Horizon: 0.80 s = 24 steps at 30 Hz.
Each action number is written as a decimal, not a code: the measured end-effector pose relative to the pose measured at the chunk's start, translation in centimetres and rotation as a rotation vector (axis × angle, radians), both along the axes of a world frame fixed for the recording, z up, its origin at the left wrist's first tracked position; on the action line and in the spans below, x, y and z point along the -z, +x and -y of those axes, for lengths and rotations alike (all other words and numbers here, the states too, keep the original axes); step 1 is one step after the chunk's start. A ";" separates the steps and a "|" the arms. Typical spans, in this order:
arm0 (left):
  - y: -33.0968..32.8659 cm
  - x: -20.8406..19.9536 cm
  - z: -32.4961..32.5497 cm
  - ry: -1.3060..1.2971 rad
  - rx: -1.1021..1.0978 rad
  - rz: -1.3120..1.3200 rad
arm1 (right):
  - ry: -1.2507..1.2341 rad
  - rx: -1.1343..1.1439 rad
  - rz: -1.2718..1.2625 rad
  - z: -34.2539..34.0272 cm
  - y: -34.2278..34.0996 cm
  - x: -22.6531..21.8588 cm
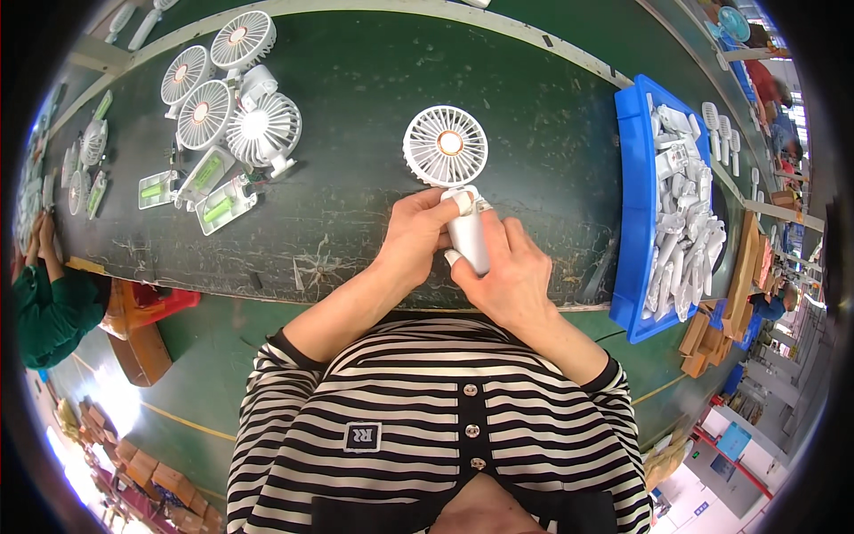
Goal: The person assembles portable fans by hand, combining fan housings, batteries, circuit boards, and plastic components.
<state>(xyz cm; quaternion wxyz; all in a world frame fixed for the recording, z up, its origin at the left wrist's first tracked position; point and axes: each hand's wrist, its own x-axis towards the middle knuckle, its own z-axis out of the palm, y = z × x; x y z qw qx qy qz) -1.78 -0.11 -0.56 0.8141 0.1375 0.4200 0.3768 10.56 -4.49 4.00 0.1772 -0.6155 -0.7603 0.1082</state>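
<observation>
A white handheld fan (pixel 446 146) with a round grille and an orange ring at its hub lies in front of me, its handle (pixel 469 242) pointing toward my body. My left hand (pixel 416 226) grips the upper end of the handle from the left, its thumb on top near the neck. From the right, my right hand (pixel 508 267) closes around the lower handle, with the thumb along its near end. White covers wrap some of my fingertips. Whatever lies under the handle is hidden by my fingers.
Several white fans (pixel 203 114) cluster at the left, beside open handle shells (pixel 224 207) holding green batteries. A blue bin (pixel 633 205) full of white plastic parts (pixel 680 222) stands at the right. Another person's arm (pixel 49 249) reaches to the bench (pixel 347 142) at far left.
</observation>
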 end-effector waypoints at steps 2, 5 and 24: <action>0.1 0.1 0.1 0.037 0.002 -0.016 | 0.004 -0.005 0.035 0.0 0.1 0.2; 0.1 0.2 0.1 0.046 0.005 -0.028 | 0.030 -0.009 0.064 -0.1 0.1 0.3; 0.0 -0.8 -0.7 -0.039 -0.018 -0.041 | 0.098 -0.137 0.101 0.0 0.9 0.0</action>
